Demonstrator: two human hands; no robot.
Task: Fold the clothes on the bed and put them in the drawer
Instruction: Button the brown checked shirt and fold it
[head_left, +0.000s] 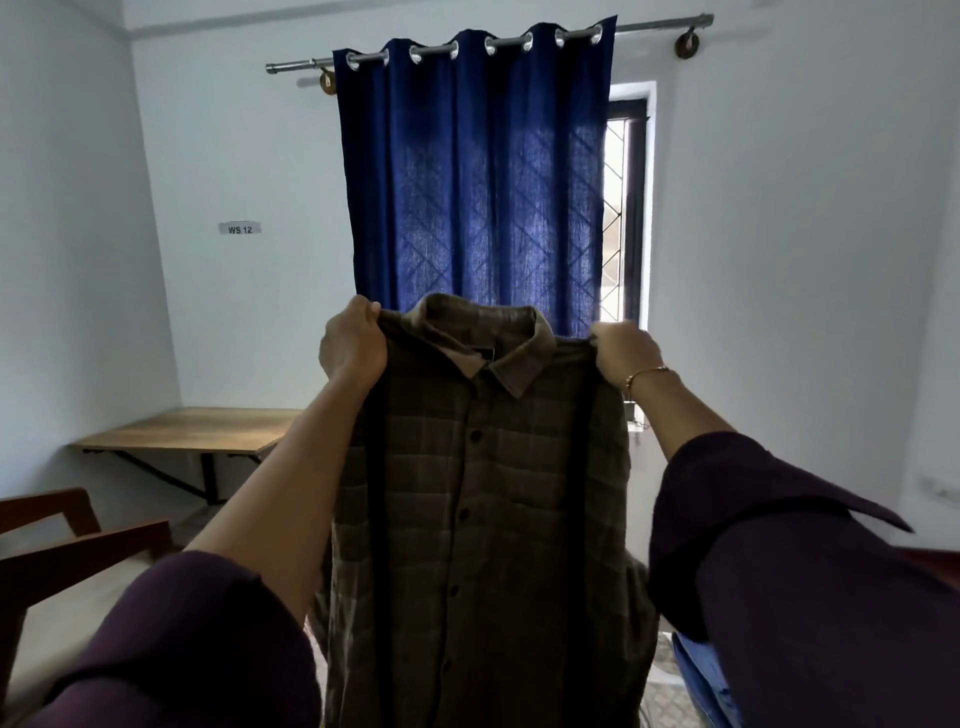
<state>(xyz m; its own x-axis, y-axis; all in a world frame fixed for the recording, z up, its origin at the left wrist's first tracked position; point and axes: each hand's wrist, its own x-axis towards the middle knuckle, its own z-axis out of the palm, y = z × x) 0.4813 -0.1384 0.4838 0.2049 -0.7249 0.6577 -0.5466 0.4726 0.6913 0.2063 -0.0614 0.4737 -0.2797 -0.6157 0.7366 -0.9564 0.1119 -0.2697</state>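
A brown checked shirt (483, 509) with dark buttons hangs upright in front of me, collar at the top and its buttoned front facing me. My left hand (353, 345) grips its left shoulder seam. My right hand (626, 353), a thin bracelet on the wrist, grips the right shoulder seam. Both arms are stretched out and raised, so the shirt hangs straight down with its sleeves hidden behind it. The bed and the drawer are out of sight behind the shirt and my arms.
A blue curtain (478, 171) covers the window straight ahead. A low wooden table (187, 431) stands by the left wall. Dark wooden furniture (78, 545) is at the lower left. A blue garment (701, 680) lies at the lower right.
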